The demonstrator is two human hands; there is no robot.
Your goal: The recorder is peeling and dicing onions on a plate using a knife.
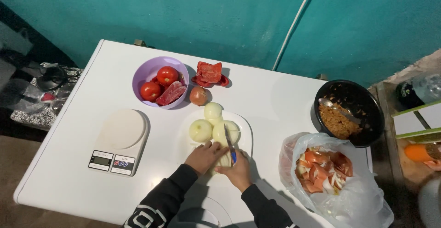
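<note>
- Right hand grips a blue-handled knife, blade on a peeled pale onion.
- Left hand, just beside, presses another onion piece onto the white cutting board.

Right hand grips a knife over an onion; left hand steadies it; 3 peeled onions lie beyond on the white counter.

home kitchen, teal wall, kitchen scale, bowl of tomatoes
</note>
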